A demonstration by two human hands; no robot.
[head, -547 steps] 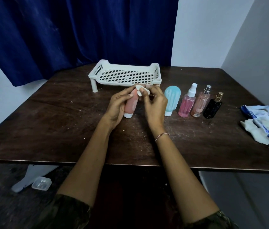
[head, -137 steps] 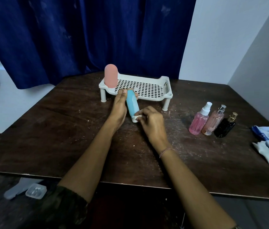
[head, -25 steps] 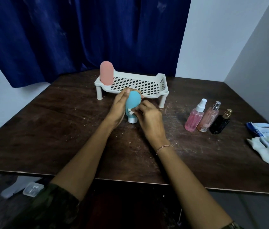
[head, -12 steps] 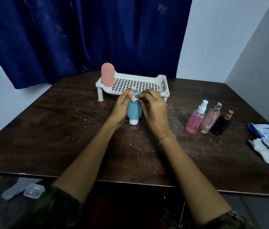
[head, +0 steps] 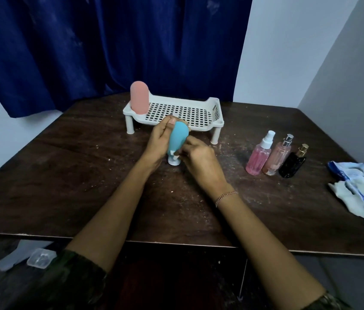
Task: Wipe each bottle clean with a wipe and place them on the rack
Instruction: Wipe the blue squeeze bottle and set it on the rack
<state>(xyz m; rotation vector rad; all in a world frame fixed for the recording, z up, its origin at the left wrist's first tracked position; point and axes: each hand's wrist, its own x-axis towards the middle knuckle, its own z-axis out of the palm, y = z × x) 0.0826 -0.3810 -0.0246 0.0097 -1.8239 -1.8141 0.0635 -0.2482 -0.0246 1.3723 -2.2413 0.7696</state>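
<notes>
My left hand (head: pixel 158 142) grips a light blue squeeze bottle (head: pixel 177 138) that stands cap-down in front of the white rack (head: pixel 215 108). My right hand (head: pixel 200 161) pinches a small white wipe (head: pixel 174 153) against the bottle's lower part, just above its white cap. A pink squeeze bottle (head: pixel 139 100) stands upright at the rack's left end. To the right on the table stand a pink spray bottle (head: pixel 258 156), a pale pink perfume bottle (head: pixel 277 159) and a black perfume bottle (head: pixel 292 165).
The dark wooden table (head: pixel 64 180) is scratched and dusty. A blue and white wipes pack with loose wipes (head: pixel 362 189) lies at the right edge. A blue curtain (head: pixel 109 45) hangs behind. A small clear plastic box (head: pixel 41 260) lies on the floor below left.
My right hand has slid the wipe down from the top of the blue bottle to just above its cap. My left hand still holds the bottle.
</notes>
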